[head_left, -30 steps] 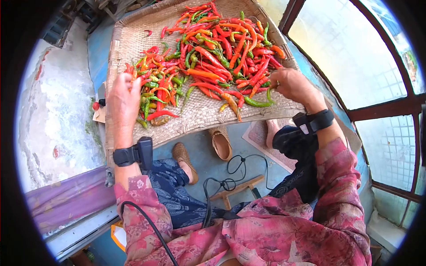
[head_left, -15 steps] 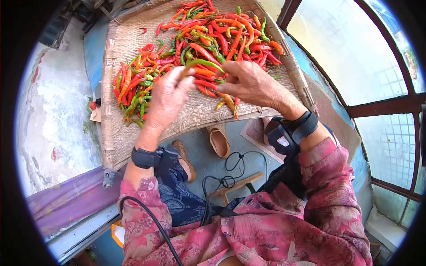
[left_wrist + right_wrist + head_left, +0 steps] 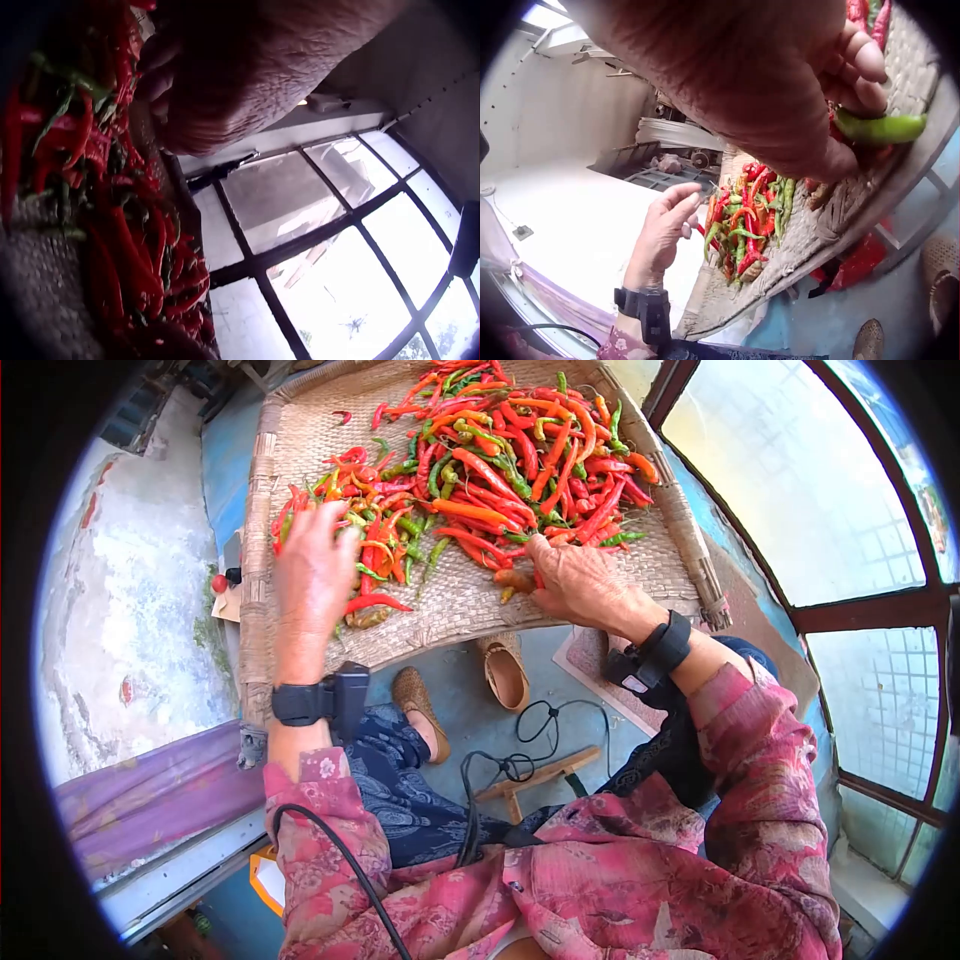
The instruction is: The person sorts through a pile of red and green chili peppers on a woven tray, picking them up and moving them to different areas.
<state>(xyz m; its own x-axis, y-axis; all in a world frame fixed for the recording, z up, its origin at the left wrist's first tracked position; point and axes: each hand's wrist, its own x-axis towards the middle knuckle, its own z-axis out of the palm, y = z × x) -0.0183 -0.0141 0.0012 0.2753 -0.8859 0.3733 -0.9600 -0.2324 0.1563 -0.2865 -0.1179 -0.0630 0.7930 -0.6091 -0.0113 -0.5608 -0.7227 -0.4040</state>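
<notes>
Over the smaller chili pile [image 3: 385, 545] on the left of the woven tray [image 3: 470, 605], my left hand [image 3: 315, 580] is blurred; in the right wrist view this left hand [image 3: 660, 232] has loosely bent fingers and no chili clearly in them. My right hand [image 3: 590, 585] lies low at the near side of the larger heap [image 3: 530, 460]. Its bent fingers and thumb pinch a green chili [image 3: 885, 129] in the right wrist view, with red chilies beneath partly hidden. A brownish chili [image 3: 819, 196] lies by the thumb. Red chilies [image 3: 127, 247] fill the left wrist view's left side.
The tray's raised rim [image 3: 690, 550] borders the heap on the right. A paned window [image 3: 790, 490] stands at right, a whitish wall [image 3: 140, 590] at left. Below are a shoe [image 3: 505, 678], a black cable [image 3: 515, 760] and a wooden piece [image 3: 540, 775].
A green chili held near the tray's middle half a second ago has left that spot. My left hand has moved left to the smaller pile; my right hand has moved slightly right and down.
</notes>
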